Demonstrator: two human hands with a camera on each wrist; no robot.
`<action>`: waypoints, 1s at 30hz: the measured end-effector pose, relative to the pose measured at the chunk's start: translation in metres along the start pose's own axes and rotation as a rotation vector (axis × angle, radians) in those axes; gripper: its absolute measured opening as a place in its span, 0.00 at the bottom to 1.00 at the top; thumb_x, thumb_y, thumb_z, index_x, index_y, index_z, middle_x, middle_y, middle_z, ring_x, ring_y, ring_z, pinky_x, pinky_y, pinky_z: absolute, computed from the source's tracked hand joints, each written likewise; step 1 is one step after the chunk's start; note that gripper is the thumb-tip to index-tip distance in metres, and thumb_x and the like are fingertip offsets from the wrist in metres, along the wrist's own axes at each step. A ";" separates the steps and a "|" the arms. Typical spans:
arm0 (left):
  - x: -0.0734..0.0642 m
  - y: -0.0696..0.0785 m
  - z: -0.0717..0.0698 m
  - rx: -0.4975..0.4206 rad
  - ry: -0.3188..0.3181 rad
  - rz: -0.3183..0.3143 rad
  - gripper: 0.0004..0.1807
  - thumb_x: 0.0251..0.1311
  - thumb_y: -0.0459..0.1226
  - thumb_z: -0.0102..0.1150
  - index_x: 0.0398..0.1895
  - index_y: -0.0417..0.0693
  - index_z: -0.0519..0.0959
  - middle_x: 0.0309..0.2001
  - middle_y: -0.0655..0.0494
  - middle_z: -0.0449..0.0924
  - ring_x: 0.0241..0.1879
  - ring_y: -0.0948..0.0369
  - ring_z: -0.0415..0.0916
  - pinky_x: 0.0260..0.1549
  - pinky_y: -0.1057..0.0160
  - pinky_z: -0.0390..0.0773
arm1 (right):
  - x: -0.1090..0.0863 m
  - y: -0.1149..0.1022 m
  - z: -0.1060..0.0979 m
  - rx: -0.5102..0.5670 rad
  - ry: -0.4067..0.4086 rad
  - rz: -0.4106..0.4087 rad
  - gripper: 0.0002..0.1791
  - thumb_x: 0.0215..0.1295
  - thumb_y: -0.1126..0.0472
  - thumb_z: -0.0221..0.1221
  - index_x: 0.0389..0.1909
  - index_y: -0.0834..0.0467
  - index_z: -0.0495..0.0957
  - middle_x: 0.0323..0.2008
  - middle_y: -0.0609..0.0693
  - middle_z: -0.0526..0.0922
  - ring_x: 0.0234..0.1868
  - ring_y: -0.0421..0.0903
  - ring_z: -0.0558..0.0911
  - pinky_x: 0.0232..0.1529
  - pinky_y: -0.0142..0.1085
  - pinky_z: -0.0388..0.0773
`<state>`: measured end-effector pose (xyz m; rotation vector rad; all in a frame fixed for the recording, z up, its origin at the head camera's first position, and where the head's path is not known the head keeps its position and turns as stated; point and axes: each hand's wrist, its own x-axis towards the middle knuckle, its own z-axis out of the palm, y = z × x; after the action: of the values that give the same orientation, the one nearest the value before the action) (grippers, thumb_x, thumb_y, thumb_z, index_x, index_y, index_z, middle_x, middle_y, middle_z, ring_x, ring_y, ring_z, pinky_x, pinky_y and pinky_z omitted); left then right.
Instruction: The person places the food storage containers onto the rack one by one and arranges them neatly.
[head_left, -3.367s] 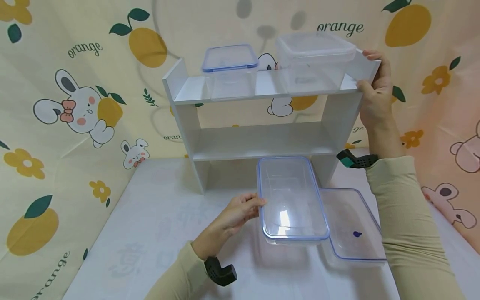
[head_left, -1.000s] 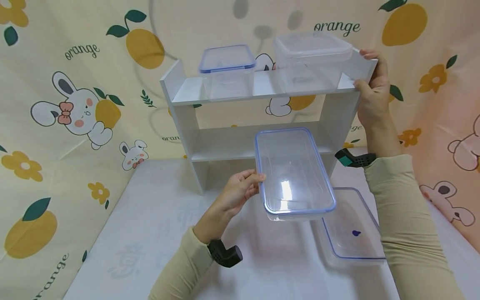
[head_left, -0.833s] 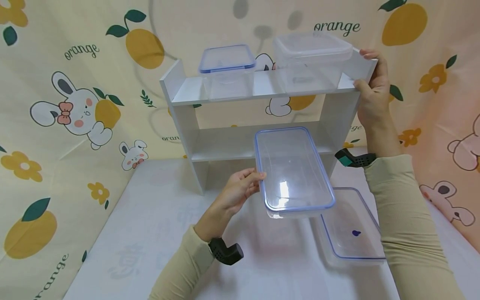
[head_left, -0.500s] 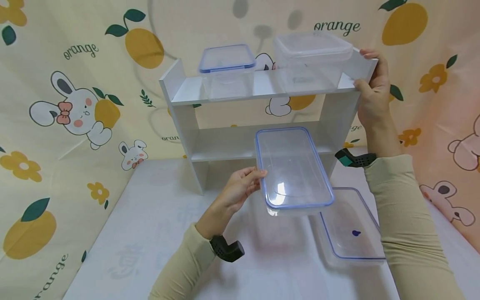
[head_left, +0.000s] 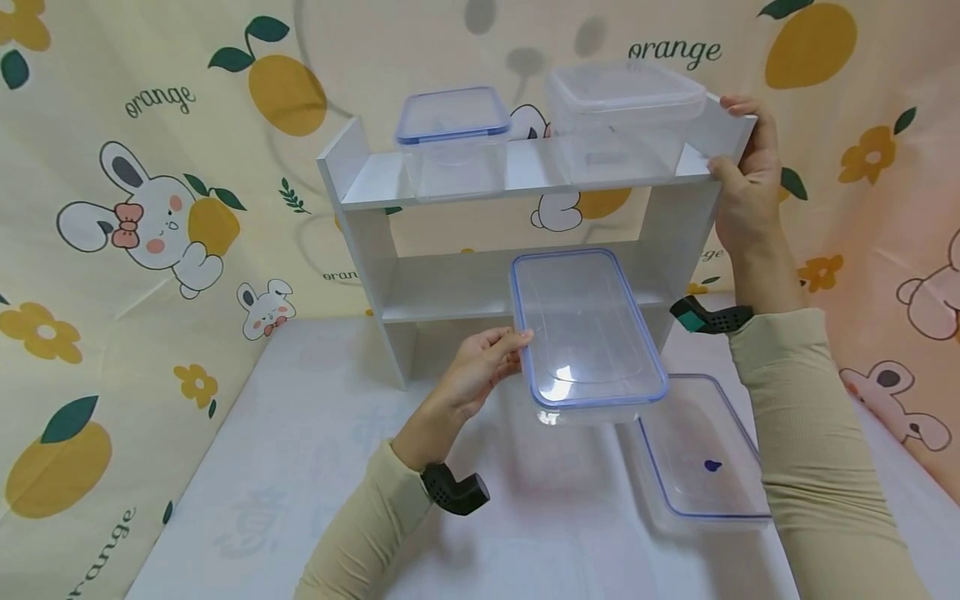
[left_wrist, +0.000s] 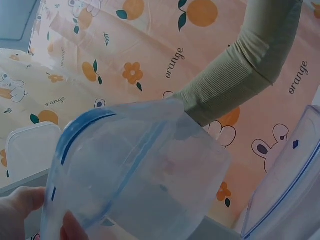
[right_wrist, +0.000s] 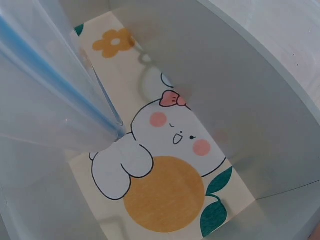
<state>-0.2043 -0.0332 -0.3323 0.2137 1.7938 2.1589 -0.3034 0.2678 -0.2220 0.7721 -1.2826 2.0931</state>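
My left hand pinches the left edge of a clear rectangular food container with a blue-rimmed lid. The container is held in the air, tilted, in front of the white shelf unit, its far end overlapping the middle shelf from this view. In the left wrist view a thumb and a fingertip show at the rim of the food container. At the unit's upper right, my right hand grips the side panel, thumb in front and fingers over the top edge. The right wrist view looks at the shelf wall and the container's blue rim.
On the top shelf stand a small blue-lidded container and a larger clear container. Another blue-rimmed container with a dark blue spot lies on the white table, partly behind the right sleeve. A patterned cloth hangs behind.
My left hand has raised the food container from low over the table to the middle shelf's height, most of it over a second ago. The right hand keeps its hold on the panel.
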 end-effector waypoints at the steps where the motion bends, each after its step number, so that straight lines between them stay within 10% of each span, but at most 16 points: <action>1: 0.000 0.000 0.000 0.010 0.001 0.007 0.18 0.65 0.37 0.53 0.51 0.30 0.73 0.25 0.67 0.79 0.31 0.68 0.74 0.37 0.72 0.78 | 0.000 0.000 0.000 -0.004 -0.001 0.000 0.27 0.60 0.85 0.41 0.51 0.55 0.68 0.60 0.48 0.69 0.64 0.49 0.63 0.73 0.43 0.60; 17: 0.005 0.011 0.001 0.075 -0.010 0.003 0.21 0.68 0.40 0.52 0.46 0.24 0.75 0.19 0.62 0.78 0.19 0.69 0.76 0.25 0.75 0.81 | 0.001 -0.002 0.002 -0.027 0.003 0.009 0.27 0.61 0.85 0.40 0.51 0.55 0.69 0.61 0.47 0.68 0.64 0.48 0.63 0.73 0.42 0.60; 30: 0.016 0.010 0.003 -0.048 0.069 -0.105 0.15 0.66 0.43 0.56 0.23 0.46 0.76 0.20 0.61 0.76 0.19 0.68 0.72 0.25 0.76 0.78 | 0.001 0.002 -0.001 -0.025 -0.015 -0.038 0.26 0.60 0.85 0.40 0.50 0.55 0.70 0.61 0.48 0.70 0.63 0.50 0.64 0.69 0.42 0.64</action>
<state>-0.2201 -0.0263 -0.3233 0.0335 1.7468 2.1568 -0.3052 0.2681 -0.2229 0.7966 -1.2894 2.0418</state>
